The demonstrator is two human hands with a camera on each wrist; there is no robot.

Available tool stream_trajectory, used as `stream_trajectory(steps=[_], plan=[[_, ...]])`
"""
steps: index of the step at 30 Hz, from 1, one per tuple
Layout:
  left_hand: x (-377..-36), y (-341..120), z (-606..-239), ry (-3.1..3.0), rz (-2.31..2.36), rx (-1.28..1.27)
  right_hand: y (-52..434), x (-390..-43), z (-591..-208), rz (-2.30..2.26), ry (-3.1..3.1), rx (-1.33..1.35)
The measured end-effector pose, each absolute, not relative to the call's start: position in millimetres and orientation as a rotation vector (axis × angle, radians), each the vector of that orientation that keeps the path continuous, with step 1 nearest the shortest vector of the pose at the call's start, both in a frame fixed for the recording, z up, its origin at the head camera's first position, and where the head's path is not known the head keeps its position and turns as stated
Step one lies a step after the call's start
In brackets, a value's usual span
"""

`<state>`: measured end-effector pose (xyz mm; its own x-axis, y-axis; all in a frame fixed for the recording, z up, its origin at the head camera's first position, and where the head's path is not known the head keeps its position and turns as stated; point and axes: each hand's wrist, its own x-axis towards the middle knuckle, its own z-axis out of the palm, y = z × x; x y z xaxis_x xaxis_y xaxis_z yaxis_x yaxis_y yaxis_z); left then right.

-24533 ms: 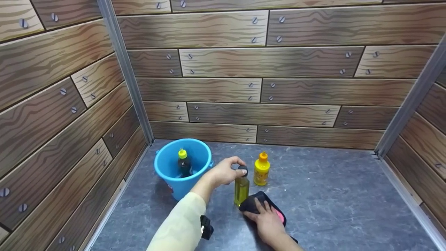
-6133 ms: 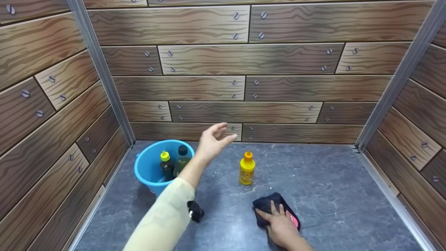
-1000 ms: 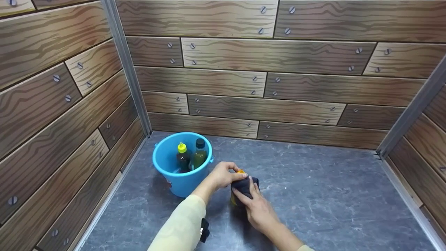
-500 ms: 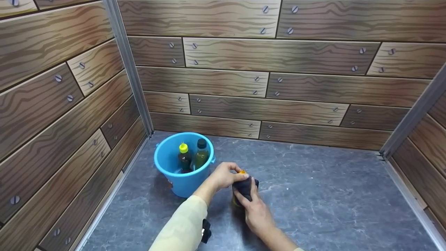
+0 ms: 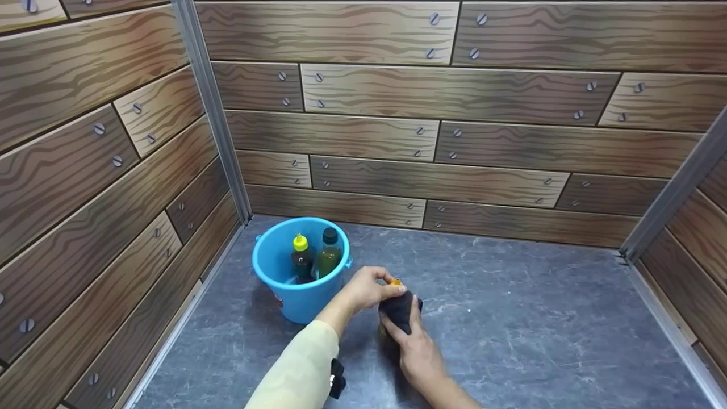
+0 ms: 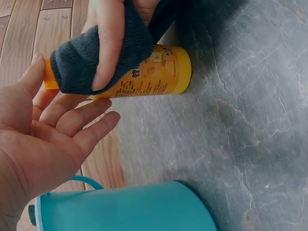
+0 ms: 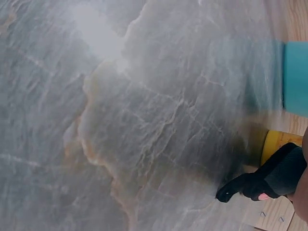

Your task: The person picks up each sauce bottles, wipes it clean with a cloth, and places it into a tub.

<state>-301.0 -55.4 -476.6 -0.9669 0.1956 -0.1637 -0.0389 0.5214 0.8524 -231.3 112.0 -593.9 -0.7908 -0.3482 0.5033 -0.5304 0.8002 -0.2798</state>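
Note:
My left hand (image 5: 366, 288) pinches the orange cap (image 6: 49, 77) of a yellow squeeze bottle (image 6: 166, 72). Around that bottle's shoulder and side, my right hand (image 5: 421, 355) holds a dark cloth (image 5: 397, 311) with its fingers and thumb spread over it. The cloth hides most of the bottle in the head view; the label shows in the left wrist view. Pink on the cloth peeks out in the right wrist view. Whether the bottle's base touches the grey surface, I cannot tell.
A blue bucket (image 5: 309, 304) stands to the left of my hands. Inside it are a dark bottle with a yellow cap (image 5: 300, 243) and a greenish bottle with a black cap (image 5: 328, 258). Wood-patterned walls (image 5: 363, 136) border the grey tabletop (image 5: 528, 307).
Since the oldest frame, the greenish bottle has gone into the bucket, and the yellow bottle has come nearer, with the cloth on it. Over the last second the cloth shifts slightly downward.

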Motion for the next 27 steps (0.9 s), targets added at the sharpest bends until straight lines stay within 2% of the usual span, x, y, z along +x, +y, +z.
stream_trajectory(steps=[19,27], plan=[[-301.9,-55.9,-477.4,2.552,1.383,0.114,115.0,-226.8,-601.2,0.557,-2.587,0.706],[-301.7,-55.4,-477.7,2.563,1.406,0.133,119.5,-224.2,-607.6,0.483,-2.834,0.720]])
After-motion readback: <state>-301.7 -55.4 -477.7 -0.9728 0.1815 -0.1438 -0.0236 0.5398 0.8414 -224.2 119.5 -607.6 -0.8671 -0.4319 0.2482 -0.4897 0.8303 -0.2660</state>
